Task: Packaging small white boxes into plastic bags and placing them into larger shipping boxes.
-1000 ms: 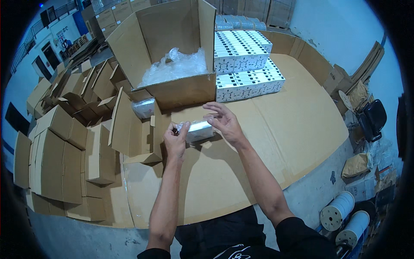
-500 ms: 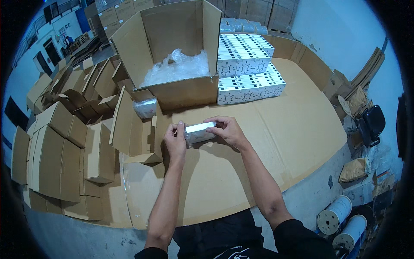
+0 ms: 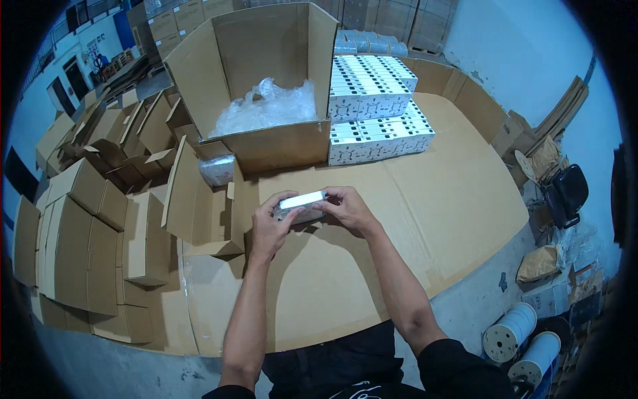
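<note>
Between my two hands is a small white box (image 3: 302, 201), which looks wrapped in clear plastic and is held just above the cardboard-covered table. My left hand (image 3: 270, 225) grips its left end, thumb on the near side. The fingers and thumb of my right hand (image 3: 347, 207) close on its right end. Left of my hands stands an open brown carton (image 3: 214, 219) with a plastic-wrapped packet (image 3: 217, 170) at its far end. Beyond it, a large open carton (image 3: 282, 147) holds crumpled clear plastic bags (image 3: 269, 106).
White patterned boxes (image 3: 382, 139) are stacked in rows at the back right of the cardboard-covered table (image 3: 458, 193). Many empty brown cartons (image 3: 73, 246) crowd the left side. On the floor at the right are cable spools (image 3: 510, 332) and a black chair (image 3: 565, 193).
My left hand has shifted its grip, with the fingers now over the far side of the box and the thumb along its near side. The whole view has shifted slightly.
</note>
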`<state>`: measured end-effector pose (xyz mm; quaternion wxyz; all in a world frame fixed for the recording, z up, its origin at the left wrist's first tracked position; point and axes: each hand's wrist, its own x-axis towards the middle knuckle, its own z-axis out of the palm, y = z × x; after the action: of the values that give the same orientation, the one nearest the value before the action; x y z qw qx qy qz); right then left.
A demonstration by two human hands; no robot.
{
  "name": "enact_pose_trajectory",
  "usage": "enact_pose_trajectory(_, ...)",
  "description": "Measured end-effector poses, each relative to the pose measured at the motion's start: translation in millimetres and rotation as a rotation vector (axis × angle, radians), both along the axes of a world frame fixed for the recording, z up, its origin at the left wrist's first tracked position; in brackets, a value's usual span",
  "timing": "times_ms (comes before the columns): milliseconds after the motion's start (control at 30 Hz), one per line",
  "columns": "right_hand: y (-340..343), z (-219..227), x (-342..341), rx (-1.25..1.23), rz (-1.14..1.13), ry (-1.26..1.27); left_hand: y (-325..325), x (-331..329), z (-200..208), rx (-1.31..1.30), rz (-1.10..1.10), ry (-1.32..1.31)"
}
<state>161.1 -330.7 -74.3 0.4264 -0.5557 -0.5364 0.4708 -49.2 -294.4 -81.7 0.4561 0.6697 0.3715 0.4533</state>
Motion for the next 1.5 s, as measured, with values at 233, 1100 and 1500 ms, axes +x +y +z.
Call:
enact_pose_trajectory(233,3,13,-10,0.460,-0.019,-0.267,6,-2,0,-0.140,-0.032,0.005)
enact_pose_trajectory(1100,140,75,-115,0.570,0.130,-0.310,-81,-60,-28,0.361,0.100,0.659)
enact_pose_trajectory(1500,177,81,-150,0.563,0.460,-1.139,-79,-63,-34,0.295,0.108,0.627)
